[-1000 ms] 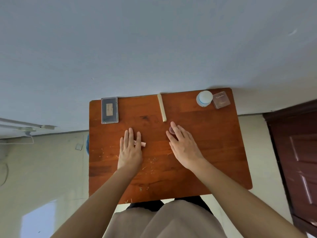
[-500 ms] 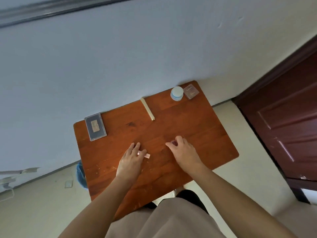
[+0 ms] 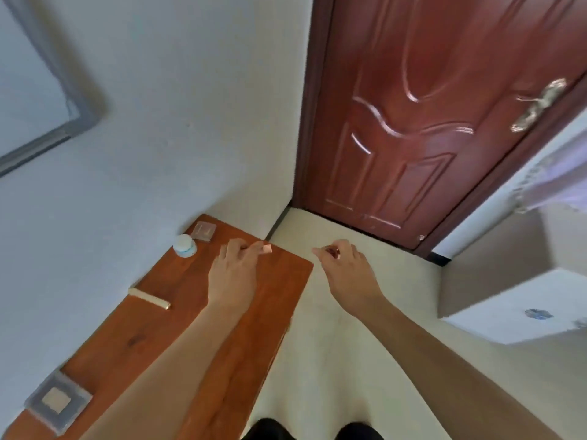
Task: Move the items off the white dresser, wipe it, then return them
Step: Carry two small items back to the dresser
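My left hand (image 3: 233,274) holds a small pink tube (image 3: 266,248) in its fingertips, above the right end of the brown wooden table (image 3: 152,331). My right hand (image 3: 346,271) pinches a small dark round item (image 3: 332,250) and hovers over the pale floor, past the table's edge. On the table lie a white round jar (image 3: 184,245), a clear square case (image 3: 204,231), a cream stick (image 3: 149,298) and a grey flat box (image 3: 58,400). The white dresser (image 3: 514,309) stands at the right.
A dark red door (image 3: 422,122) with a metal handle (image 3: 536,104) fills the upper right. The white wall runs along the table's far side. A pale cloth (image 3: 552,173) hangs at the right edge above the dresser. Pale floor (image 3: 333,360) lies between table and dresser.
Both hands have lifted their small items off the table and the view has swung right toward the door and dresser. My right hand now hangs past the table's edge.
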